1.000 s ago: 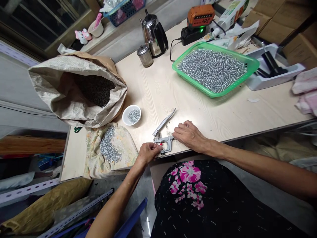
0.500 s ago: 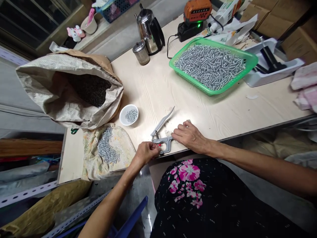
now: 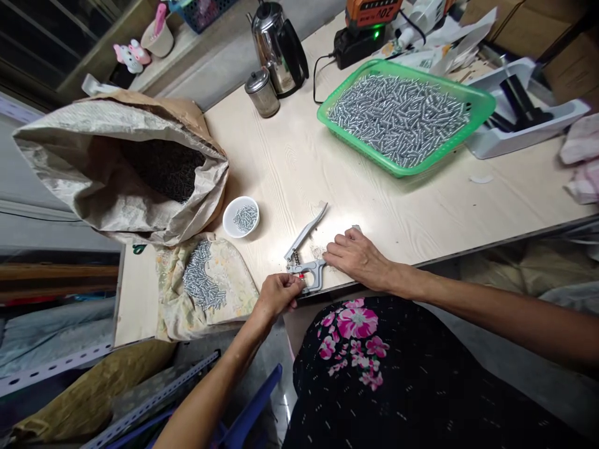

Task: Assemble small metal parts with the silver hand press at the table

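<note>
Grey snap-fastener pliers (image 3: 316, 272) lie at the table's front edge, their long handle (image 3: 306, 232) raised, with a spring and a red piece in the jaw. My left hand (image 3: 279, 293) is pinched at the jaw, beside the red piece; what its fingertips hold is too small to tell. My right hand (image 3: 358, 257) rests on the table just right of the pliers' frame, fingers curled, with a small greyish bit at its far side. Left of the pliers stands a white bowl (image 3: 229, 231) of small silvery metal pieces. More silvery pieces (image 3: 202, 277) lie on a patterned cloth (image 3: 238, 274).
A green basket (image 3: 402, 169) full of silvery springs or pins stands at the back right. An open sack (image 3: 60, 140) of dark pieces is on the left. Behind are a steel kettle (image 3: 271, 47), a lidded jar (image 3: 262, 100) and a battery charger (image 3: 350, 53). A white tray (image 3: 528, 140) stands far right.
My left hand has shifted slightly down at the pliers' jaw, its fingers still pinched. My right hand has hardly moved. The camera view has shifted a little.
</note>
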The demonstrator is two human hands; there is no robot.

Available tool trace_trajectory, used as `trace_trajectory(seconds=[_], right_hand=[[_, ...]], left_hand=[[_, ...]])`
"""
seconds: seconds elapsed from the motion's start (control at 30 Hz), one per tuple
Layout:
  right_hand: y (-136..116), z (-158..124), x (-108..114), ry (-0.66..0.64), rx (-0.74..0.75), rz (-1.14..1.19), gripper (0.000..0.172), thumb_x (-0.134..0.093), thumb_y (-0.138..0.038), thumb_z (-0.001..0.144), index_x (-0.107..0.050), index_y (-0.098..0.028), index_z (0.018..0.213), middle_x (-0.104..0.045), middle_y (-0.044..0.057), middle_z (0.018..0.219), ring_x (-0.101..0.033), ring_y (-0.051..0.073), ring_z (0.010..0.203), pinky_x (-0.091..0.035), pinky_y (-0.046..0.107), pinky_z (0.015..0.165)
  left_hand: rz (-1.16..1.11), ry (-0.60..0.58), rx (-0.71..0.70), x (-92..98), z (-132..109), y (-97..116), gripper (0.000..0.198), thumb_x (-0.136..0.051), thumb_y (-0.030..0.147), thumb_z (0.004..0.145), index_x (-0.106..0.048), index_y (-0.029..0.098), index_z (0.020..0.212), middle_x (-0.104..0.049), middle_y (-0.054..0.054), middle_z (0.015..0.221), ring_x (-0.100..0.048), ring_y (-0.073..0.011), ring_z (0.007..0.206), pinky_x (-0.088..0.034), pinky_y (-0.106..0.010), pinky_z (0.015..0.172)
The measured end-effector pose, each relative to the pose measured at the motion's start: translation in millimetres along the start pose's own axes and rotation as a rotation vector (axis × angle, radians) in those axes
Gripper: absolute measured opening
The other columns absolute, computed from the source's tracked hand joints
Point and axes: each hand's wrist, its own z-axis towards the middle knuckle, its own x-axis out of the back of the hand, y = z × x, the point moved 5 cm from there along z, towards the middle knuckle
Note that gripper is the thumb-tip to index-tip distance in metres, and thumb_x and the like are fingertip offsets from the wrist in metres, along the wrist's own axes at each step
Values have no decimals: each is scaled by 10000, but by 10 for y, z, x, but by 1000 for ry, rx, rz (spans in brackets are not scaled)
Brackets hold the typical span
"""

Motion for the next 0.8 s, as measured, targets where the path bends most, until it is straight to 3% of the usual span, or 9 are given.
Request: trace_trajectory(seconds=[0.07, 0.13, 0.2, 0.27, 0.37, 0.5, 0.6, 0.8], right_hand=[[59, 24, 14, -65, -21, 59, 201, -468, -221, 987, -626, -196, 866, -644, 42, 875, -482, 202, 848, -292, 363, 767], [154, 57, 63, -85, -35, 125, 229, -530, -382, 963, -639, -191, 1026, -641, 99, 1125, -507, 248, 1032, -334, 394, 862], [285, 98, 115, -81, -52, 166, 512, -588, -523, 900, -556, -164, 1265, -493, 172, 1404, -416, 319, 1266, -323, 465, 992], [417, 143, 125, -111, -59, 181, 786, -630, -610, 832, -413, -137, 1421, -343, 212, 1525, -267, 371, 1402, -254, 543, 1085], [535, 212, 77, -202, -15, 209, 926, -660, -664, 771, -344, -143, 1469, -372, 217, 1509, -220, 403, 1427, -192, 615, 1120], [549, 285, 62, -283, 20, 205, 933, -706, -639, 736, -366, -146, 1451, -487, 215, 1399, -358, 408, 1339, -225, 659, 1092], [514, 298, 110, -328, 26, 164, 972, -751, -616, 698, -361, -132, 1446, -497, 221, 1372, -380, 406, 1314, -247, 665, 1078], [467, 267, 191, -339, 34, 142, 866, -746, -504, 757, -351, -147, 1440, -538, 182, 1300, -425, 363, 1254, -263, 614, 1085]], left_hand=[[-69, -12, 37, 1, 10, -12, 235, -717, 331, 744, -587, 145, 683, -473, 78, 413, -416, -62, 333, -335, -173, 371], [-104, -16, 52, 5, 18, -19, 247, -739, 330, 741, -587, 142, 693, -480, 78, 414, -431, -62, 330, -346, -168, 368], [-110, -26, 59, 4, 24, -28, 244, -741, 324, 751, -591, 138, 702, -488, 75, 406, -434, -61, 323, -348, -165, 366], [-115, -31, 65, 4, 29, -38, 228, -737, 308, 761, -596, 135, 711, -489, 77, 402, -432, -61, 317, -353, -164, 361], [-134, -25, 71, 4, 36, -54, 205, -736, 287, 765, -608, 130, 733, -489, 83, 415, -445, -64, 323, -374, -168, 356], [-148, -23, 73, -3, 35, -57, 213, -744, 289, 761, -609, 128, 724, -484, 85, 419, -447, -61, 322, -377, -166, 349], [-149, -23, 74, -4, 24, -43, 224, -754, 296, 754, -611, 127, 719, -485, 85, 419, -450, -59, 322, -381, -164, 351], [-139, -24, 89, -2, 15, -40, 207, -742, 290, 762, -612, 132, 730, -487, 83, 419, -445, -65, 318, -376, -172, 350]])
